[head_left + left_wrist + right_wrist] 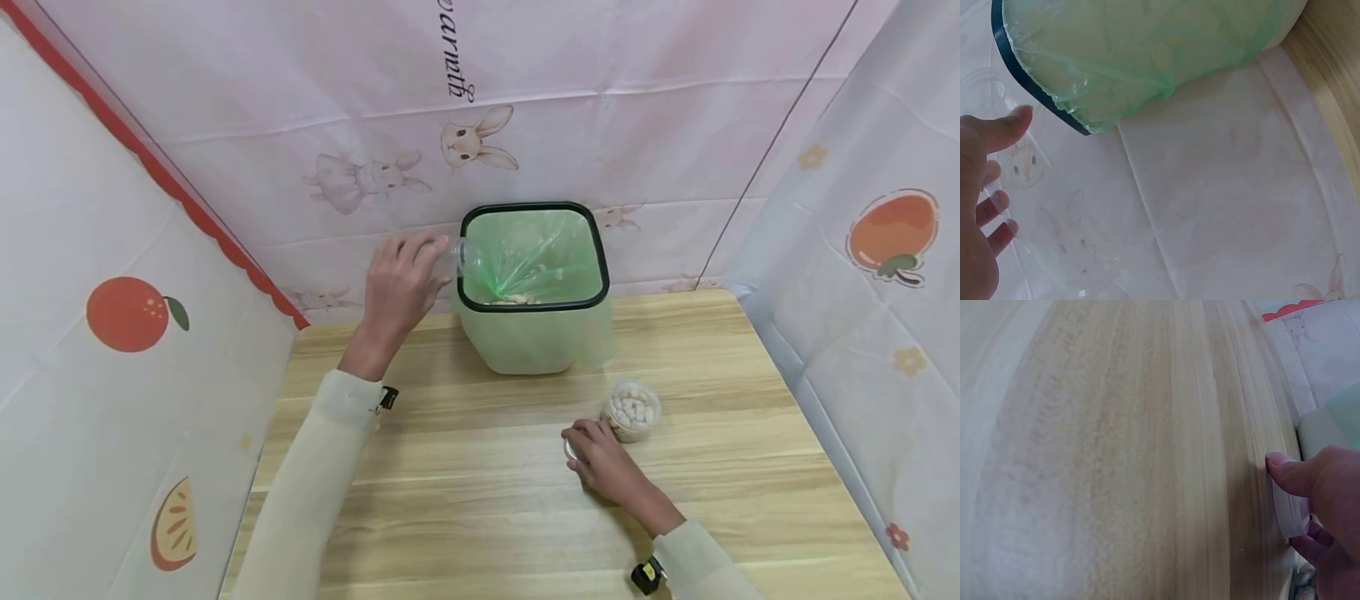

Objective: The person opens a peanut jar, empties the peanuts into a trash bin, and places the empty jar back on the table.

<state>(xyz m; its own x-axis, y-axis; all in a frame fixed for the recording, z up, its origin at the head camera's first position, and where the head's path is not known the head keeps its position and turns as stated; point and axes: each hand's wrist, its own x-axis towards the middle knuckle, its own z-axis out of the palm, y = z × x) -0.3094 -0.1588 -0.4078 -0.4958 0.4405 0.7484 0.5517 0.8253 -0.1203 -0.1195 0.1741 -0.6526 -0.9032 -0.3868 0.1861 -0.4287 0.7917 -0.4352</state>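
At the bin's left rim, my left hand [401, 279] grips a clear plastic container [467, 257], tilted with its mouth toward the bin. The bin [517, 342] is pale, with a black rim and a green plastic liner [555, 275]. Pale small pieces [519, 299] lie inside it. The left wrist view shows the left hand [982, 187] with its thumb close to the black rim. Low over the table, my right hand [603, 467] pinches a round clear lid [1290, 509] by its edge. Beside its fingers stands a clear round jar [632, 410] filled with whitish pebble-like pieces.
A wood-grain table [465, 500] carries the bin and the jar. Behind the bin hangs a pink printed cloth [337, 75] with rabbits. White cloth walls [67, 400] with fruit prints close in the left and right sides.
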